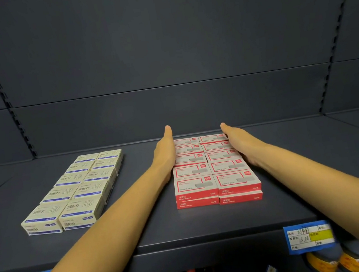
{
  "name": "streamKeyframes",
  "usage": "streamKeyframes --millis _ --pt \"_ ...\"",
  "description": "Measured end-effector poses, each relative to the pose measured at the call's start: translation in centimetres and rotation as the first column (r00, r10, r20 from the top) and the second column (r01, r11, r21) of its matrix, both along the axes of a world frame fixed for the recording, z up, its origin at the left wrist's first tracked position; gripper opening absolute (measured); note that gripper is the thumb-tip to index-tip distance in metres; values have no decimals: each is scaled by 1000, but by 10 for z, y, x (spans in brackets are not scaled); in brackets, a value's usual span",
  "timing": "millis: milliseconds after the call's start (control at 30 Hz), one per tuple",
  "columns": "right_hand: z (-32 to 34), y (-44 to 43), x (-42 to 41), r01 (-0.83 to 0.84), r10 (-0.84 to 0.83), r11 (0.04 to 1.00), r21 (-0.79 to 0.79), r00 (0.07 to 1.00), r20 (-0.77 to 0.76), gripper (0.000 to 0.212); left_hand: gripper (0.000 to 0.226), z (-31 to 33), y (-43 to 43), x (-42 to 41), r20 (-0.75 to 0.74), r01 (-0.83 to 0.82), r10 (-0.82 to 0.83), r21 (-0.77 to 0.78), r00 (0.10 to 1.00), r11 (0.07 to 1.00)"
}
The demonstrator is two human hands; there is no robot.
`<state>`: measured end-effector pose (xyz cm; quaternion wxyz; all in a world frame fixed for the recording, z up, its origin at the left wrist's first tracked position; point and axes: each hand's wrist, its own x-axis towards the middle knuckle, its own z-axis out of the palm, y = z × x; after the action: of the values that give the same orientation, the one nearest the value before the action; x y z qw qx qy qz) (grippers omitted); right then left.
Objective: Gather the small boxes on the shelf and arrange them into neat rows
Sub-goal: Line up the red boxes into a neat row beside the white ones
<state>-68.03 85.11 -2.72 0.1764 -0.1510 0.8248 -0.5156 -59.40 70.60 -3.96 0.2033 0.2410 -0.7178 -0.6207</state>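
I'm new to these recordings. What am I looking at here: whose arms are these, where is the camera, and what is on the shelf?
There is no machine: a person works with bare hands, and the one camera sits on their head, looking forward and down. The left hand and right hand are flat and open, pressed against the two sides of a block of red and white boxes, two columns wide and stacked two high at the front. Nothing is gripped or lifted; the palms seem to be squaring the block up. To the left, apart, stands a tidy double row of cream boxes with blue print. Both groups rest on a dark grey shelf, which carries a blue price tag on its front edge.
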Motion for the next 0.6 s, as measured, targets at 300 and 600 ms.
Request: streamKeyframes --millis 300,600 --pt "-3 -11 -11 -126 142 989 81 962 -235 41 62 2 -2 -4 70 74 -60 -219 996 973" --pt "-4 -5 -8 -168 190 980 106 953 -238 45 59 0 1 0 90 80 -57 -274 994 958"
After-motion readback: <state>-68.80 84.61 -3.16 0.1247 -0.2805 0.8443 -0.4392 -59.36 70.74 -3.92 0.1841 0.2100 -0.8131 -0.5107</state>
